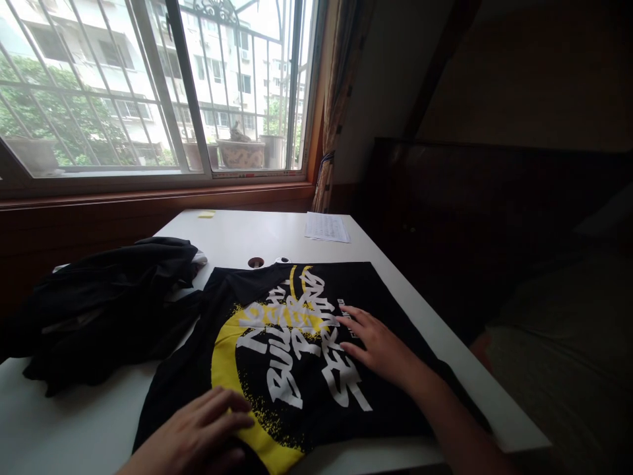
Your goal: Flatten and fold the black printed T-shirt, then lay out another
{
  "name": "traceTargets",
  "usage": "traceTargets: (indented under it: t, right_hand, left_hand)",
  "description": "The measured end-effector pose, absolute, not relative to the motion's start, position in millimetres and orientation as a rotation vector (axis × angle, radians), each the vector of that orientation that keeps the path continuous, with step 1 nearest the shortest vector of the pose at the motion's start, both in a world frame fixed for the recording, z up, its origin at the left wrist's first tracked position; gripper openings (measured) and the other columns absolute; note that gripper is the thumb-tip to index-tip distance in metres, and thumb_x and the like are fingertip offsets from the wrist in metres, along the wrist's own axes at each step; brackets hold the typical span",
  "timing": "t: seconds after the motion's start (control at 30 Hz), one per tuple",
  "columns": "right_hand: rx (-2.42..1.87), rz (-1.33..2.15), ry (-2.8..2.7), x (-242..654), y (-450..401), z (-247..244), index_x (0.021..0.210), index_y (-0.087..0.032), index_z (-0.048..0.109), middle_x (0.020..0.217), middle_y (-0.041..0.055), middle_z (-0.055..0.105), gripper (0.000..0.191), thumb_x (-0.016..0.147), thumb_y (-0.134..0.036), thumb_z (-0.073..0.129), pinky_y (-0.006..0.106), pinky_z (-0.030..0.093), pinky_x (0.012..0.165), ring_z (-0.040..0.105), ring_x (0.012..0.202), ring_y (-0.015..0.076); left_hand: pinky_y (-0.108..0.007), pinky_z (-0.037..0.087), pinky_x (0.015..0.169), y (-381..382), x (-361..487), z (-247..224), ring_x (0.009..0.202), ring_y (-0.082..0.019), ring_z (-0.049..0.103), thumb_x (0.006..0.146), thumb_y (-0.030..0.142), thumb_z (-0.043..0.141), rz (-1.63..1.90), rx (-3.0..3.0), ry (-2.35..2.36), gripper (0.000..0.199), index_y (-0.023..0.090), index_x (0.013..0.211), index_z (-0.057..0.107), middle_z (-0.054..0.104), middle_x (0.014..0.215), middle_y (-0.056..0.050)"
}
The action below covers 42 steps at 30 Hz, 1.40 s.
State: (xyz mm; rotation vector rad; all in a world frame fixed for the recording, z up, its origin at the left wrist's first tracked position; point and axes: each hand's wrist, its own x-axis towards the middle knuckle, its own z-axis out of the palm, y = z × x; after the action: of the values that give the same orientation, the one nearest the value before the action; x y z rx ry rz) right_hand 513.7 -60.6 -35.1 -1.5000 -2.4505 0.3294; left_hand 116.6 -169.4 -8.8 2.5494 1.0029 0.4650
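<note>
A black T-shirt [395,316] lies spread out on the white table, printed with white lettering and a yellow ring. Its far left part is folded over and covers some of the print. My right hand [378,346] rests on the shirt beside the lettering, open, with its fingers apart. Nearer to me, my left hand [205,422] lies over the lower left of the yellow ring, its fingers slightly bent and nothing visible in them. The shirt's near left edge is partly hidden by my left forearm.
A heap of dark clothes [113,290] lies on the left of the white table [247,231]. Printed sheets [327,227] and a yellow note [206,214] are at the far end. Beyond the shirt is a round cable hole [256,262]. A barred window [163,92] stands behind.
</note>
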Motion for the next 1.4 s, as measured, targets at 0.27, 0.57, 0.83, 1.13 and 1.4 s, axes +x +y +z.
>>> traceTargets:
  t: [0.27,0.57,0.83,1.13,1.4]
  right_hand:
    - [-1.331,0.588,-2.695,460.6,-47.1,-51.3,0.157,-0.034,0.036,0.169,0.0019,0.019,0.085,0.085,-0.074,0.058,0.053,0.009,0.126,0.013,0.155,0.0321]
    - [-1.753,0.260,-2.369,501.2,21.7,-58.4,0.146,-0.026,0.054,0.157,0.0059,0.044,0.060,0.101,-0.062,0.033,0.046,0.027,0.121,0.034,0.147,0.0286]
    - [-2.028,-0.013,-2.075,545.4,90.0,-79.6,0.140,-0.023,0.057,0.145,0.0119,0.049,0.054,0.100,-0.055,0.039,0.050,0.039,0.110,0.043,0.133,0.0356]
    - [-2.000,-0.142,-2.052,553.8,86.5,-93.3,0.138,-0.025,0.057,0.139,0.0103,0.051,0.052,0.098,-0.054,0.041,0.049,0.042,0.105,0.045,0.125,0.0342]
    - [-2.050,-0.229,-1.939,548.8,90.3,-83.1,0.121,-0.024,0.067,0.125,0.0127,0.057,0.038,0.098,-0.048,0.048,0.051,0.045,0.095,0.050,0.114,0.0350]
  left_hand:
    - [-0.048,0.033,0.121,-33.3,113.7,-47.4,0.149,-0.030,0.035,0.105,0.041,0.042,0.464,2.709,1.511,0.048,0.017,0.145,0.053,0.045,0.157,-0.012]
    - [-0.058,0.026,0.119,59.3,125.3,-73.0,0.149,-0.033,0.031,0.106,0.043,0.037,0.346,2.507,1.886,0.050,0.018,0.147,0.050,0.042,0.159,-0.015]
    - [-0.046,0.030,0.117,67.2,114.0,-72.3,0.140,-0.029,0.041,0.103,0.048,0.042,0.453,2.445,1.977,0.048,0.023,0.143,0.053,0.050,0.151,-0.009]
    - [-0.056,0.040,0.100,99.4,59.9,-68.6,0.124,-0.042,0.042,0.094,0.020,0.043,0.591,2.084,2.286,0.044,0.013,0.134,0.060,0.055,0.132,-0.022]
    - [-0.039,0.049,0.094,128.3,17.3,-67.7,0.099,-0.029,0.065,0.076,0.026,0.058,0.740,1.876,2.036,0.036,0.018,0.109,0.071,0.069,0.096,-0.008]
